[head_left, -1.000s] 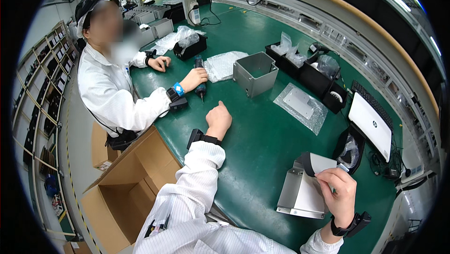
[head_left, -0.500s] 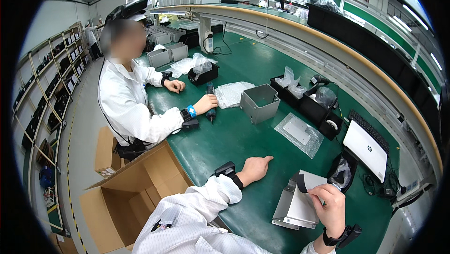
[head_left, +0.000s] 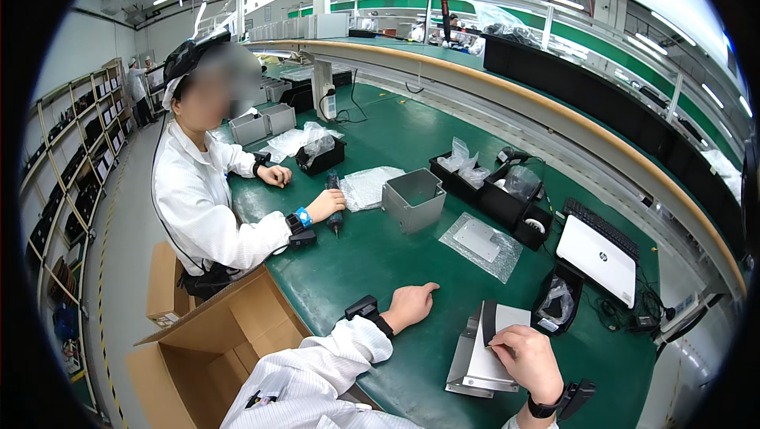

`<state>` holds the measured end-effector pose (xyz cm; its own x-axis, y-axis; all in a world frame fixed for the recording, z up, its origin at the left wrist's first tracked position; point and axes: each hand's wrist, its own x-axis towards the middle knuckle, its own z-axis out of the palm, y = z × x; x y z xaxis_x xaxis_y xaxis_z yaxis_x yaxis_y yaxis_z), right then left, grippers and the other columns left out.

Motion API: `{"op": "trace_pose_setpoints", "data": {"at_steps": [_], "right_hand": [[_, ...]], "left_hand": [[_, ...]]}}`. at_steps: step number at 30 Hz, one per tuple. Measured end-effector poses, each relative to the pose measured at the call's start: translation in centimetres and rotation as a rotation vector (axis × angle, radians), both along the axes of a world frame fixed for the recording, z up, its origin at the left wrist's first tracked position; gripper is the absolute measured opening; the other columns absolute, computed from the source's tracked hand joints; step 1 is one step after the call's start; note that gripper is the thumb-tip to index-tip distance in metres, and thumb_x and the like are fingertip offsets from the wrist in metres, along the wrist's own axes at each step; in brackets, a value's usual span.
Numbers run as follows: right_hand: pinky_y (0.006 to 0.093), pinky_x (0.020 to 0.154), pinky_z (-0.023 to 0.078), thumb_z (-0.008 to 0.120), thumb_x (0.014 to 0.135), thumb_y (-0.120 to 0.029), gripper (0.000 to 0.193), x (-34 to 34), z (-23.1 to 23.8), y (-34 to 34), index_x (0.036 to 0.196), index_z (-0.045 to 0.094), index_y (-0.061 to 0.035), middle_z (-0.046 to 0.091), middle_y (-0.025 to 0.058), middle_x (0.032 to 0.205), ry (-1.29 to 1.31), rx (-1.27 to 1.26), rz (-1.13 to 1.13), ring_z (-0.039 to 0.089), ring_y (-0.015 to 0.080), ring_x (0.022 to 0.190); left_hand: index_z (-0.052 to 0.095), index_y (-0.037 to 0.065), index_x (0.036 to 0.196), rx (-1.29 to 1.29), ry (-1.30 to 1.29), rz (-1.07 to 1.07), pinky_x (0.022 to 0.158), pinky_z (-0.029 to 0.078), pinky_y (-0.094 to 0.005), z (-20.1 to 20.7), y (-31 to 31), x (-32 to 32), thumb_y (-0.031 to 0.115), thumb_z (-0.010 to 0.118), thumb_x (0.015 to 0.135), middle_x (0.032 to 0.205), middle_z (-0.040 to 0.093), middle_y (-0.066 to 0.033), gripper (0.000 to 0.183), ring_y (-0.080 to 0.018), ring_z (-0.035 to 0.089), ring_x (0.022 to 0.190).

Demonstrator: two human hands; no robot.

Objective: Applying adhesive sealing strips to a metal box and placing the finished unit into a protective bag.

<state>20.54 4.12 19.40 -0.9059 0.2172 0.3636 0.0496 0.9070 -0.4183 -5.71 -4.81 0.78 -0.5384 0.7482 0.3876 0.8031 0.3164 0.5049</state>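
At the front right of the green table sits a folded grey sheet-metal part (head_left: 500,367). A black strip (head_left: 489,323) lies along the left side of its upper face, looking fairly straight. My right hand (head_left: 529,359) is over this face, thumb and fingertips pinched at the strip's near end. To the left of the metal part, my left hand (head_left: 410,307) rests on the table, holding nothing that I can see. One of its fingers stretches out to the right; the others are mostly hidden.
Across the table a co-worker's hand (head_left: 324,206) rests on an electric screwdriver (head_left: 335,211). Beyond my hands are a grey metal box (head_left: 413,203), a flat plate on bubble wrap (head_left: 480,245), black bins (head_left: 495,201) and a white laptop (head_left: 598,259). An open carton (head_left: 229,334) stands at left.
The black strip was raised and curled in my right hand; now it lies straighter along the metal face. My right hand has come down and nearer. The whole view has shifted slightly.
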Motion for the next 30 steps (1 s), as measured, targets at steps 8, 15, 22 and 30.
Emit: {"op": "trace_pose_setpoints", "data": {"at_steps": [8, 15, 22, 30], "right_hand": [[0.0348, 0.067, 0.054, 0.074, 0.069, 0.002, 0.013, -0.1, 0.4, -0.1, 0.081, 0.072, -0.0028, 0.07, 0.0089, 0.082, 0.017, 0.031, -0.033, 0.067, 0.0275, 0.077], [0.0358, 0.067, 0.054, 0.074, 0.068, 0.003, 0.013, -0.8, 0.8, -0.9, 0.079, 0.071, -0.0023, 0.069, 0.0098, 0.084, 0.004, 0.018, -0.05, 0.067, 0.0286, 0.076], [0.0361, 0.066, 0.053, 0.073, 0.068, 0.003, 0.012, -1.1, 1.0, -1.4, 0.078, 0.07, -0.002, 0.068, 0.01, 0.082, 0.014, 0.033, -0.061, 0.066, 0.0291, 0.074], [0.0358, 0.065, 0.053, 0.073, 0.068, 0.004, 0.012, -1.2, 1.0, -1.2, 0.078, 0.07, -0.0021, 0.067, 0.0102, 0.08, 0.03, 0.029, -0.076, 0.066, 0.0291, 0.073]], "left_hand": [[0.065, 0.013, 0.114, 0.022, -0.022, -0.002, 0.072, 0.053, -0.0481, 0.5, 0.4, 0.3, 0.015, 0.055, 0.089, 0.084, 0.07, -0.016, 0.028, -0.0353, 0.068, 0.079], [0.066, 0.009, 0.112, 0.045, -0.055, 0.007, 0.071, 0.053, -0.0481, 0.3, 0.1, 0.0, 0.012, 0.055, 0.087, 0.081, 0.07, -0.0169, 0.027, -0.0358, 0.068, 0.077], [0.065, 0.012, 0.115, -0.005, -0.092, -0.014, 0.073, 0.053, -0.0478, 0.6, -0.2, -0.1, 0.014, 0.055, 0.088, 0.085, 0.07, -0.0166, 0.029, -0.0359, 0.068, 0.079], [0.065, 0.013, 0.115, 0.005, -0.103, -0.017, 0.074, 0.053, -0.0478, 0.6, 0.2, -0.2, 0.014, 0.056, 0.088, 0.086, 0.07, -0.0167, 0.029, -0.0359, 0.067, 0.08]]}}
